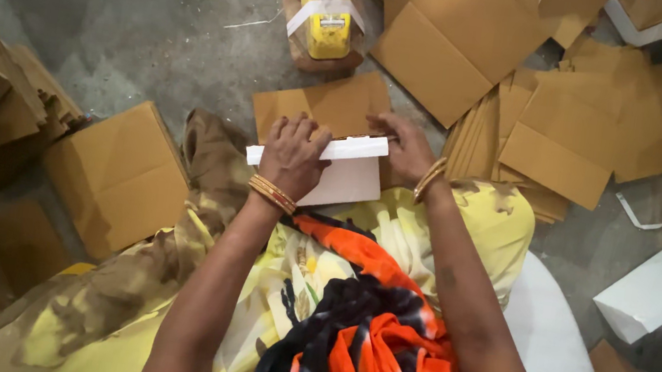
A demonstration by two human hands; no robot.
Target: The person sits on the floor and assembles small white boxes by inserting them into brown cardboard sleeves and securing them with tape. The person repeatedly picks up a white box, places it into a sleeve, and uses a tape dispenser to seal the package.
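A small white cardboard box [348,181] rests on my lap, its folded top edge facing up. My left hand [293,155] presses down over the box's left half, fingers curled over the flap. My right hand [404,146] grips the right end of the same flap. Both wrists carry gold bangles. A flat brown cardboard sheet [332,105] lies on the floor just beyond the box, partly hidden by my hands.
A yellow tape dispenser [328,7] sits on a board at the top centre. Stacks of flat brown cardboard [570,130] spread to the right. A folded brown box [120,174] stands left. White boxes [656,289] lie right and at the top. The floor is grey concrete.
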